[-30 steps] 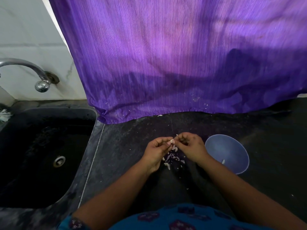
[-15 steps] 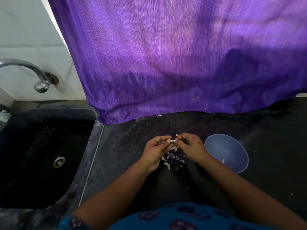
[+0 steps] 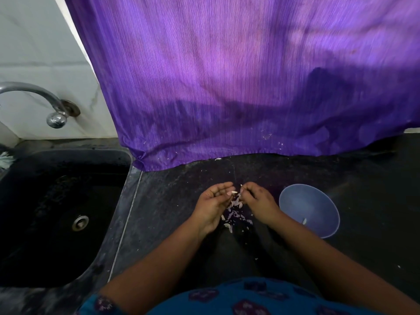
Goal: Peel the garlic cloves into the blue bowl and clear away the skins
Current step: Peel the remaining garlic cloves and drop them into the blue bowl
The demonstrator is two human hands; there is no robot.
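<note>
Hands, pinched together on one clove 0.5 s ago, are now parted: garlic clove is kept pinched in left hand fingertips; right hand fingers curled, contents can't be told. Skins piled below; blue bowl at 3 o'clock. Peel prob. nearly done.
</note>
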